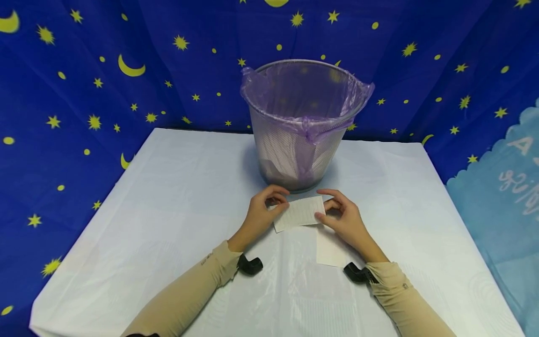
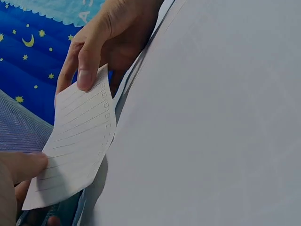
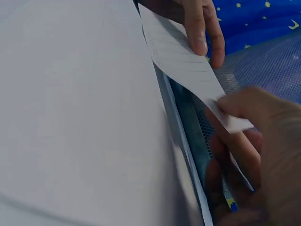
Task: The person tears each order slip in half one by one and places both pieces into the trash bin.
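A lined slip of paper (image 1: 300, 213) with a row of small checkboxes is held above the table, just in front of the wastebasket. My left hand (image 1: 260, 214) pinches its left end between thumb and fingers. At the other end, my right hand (image 1: 348, 223) grips it the same way. The left wrist view shows the slip (image 2: 80, 136) slightly bent, its printed side facing up. In the right wrist view the slip (image 3: 183, 61) curves between both thumbs. A second pale piece of paper (image 1: 330, 249) lies flat on the table, below my right hand.
A mesh wastebasket (image 1: 278, 150) lined with a purple plastic bag (image 1: 307, 128) stands at the table's back. White cloth covers the table (image 1: 189, 187). A blue curtain (image 1: 189, 70) with stars and moons hangs behind. Black curved mounts (image 1: 251, 265) sit at both wrists.
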Demonstrator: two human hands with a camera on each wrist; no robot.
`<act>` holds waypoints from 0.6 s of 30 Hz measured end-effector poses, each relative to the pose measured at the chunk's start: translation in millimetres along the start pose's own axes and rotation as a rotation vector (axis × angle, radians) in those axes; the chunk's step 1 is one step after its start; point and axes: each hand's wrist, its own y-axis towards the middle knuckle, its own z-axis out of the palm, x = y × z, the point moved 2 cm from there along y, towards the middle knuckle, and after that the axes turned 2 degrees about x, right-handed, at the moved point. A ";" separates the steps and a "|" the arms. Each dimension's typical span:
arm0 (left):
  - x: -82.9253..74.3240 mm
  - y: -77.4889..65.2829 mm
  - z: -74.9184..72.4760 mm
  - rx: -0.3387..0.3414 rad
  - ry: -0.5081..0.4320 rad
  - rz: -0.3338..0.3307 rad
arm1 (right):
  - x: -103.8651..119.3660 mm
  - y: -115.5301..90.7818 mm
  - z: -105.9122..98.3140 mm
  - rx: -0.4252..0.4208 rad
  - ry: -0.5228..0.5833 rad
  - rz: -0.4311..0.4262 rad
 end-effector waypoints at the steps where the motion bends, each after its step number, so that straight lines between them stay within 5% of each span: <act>1: -0.2 -0.1 -0.2 -0.008 -0.005 0.002 | 0.0 -0.1 0.8 0.028 -0.009 0.004; 7: -0.7 -0.7 -0.1 0.009 -0.040 0.005 | 2.0 -1.6 4.9 0.076 -0.075 0.051; 18: -2.6 -2.8 1.8 0.113 -0.068 0.012 | 36.1 -3.5 10.6 -0.007 -0.077 0.031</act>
